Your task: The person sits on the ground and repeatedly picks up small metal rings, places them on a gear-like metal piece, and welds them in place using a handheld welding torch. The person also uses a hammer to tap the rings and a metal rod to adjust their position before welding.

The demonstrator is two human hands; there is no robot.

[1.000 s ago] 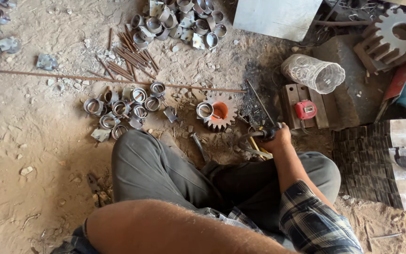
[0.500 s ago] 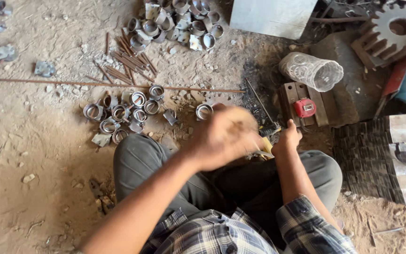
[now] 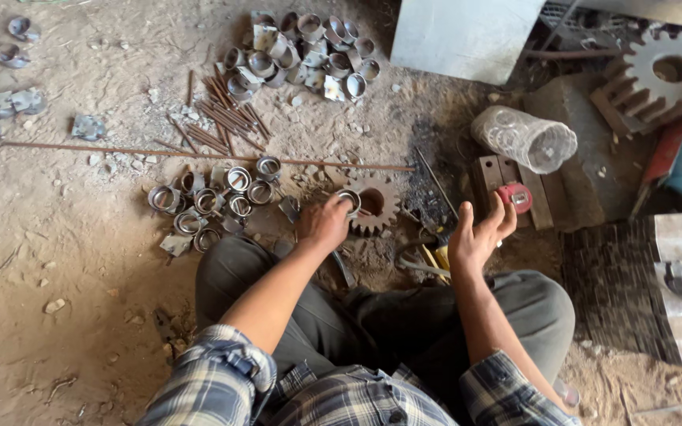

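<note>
I sit on the dusty earth floor (image 3: 73, 315), my left hand (image 3: 324, 222) gripping a small metal ring (image 3: 350, 199) beside the rusty toothed gear (image 3: 372, 207), my right hand (image 3: 479, 237) open above yellow-handled pliers (image 3: 434, 260).

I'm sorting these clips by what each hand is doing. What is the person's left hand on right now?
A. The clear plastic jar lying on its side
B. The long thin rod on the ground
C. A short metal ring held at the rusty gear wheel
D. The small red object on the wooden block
C: the left hand grips a metal ring at the edge of the rusty gear wheel, while the right hand hangs open and empty.
</note>
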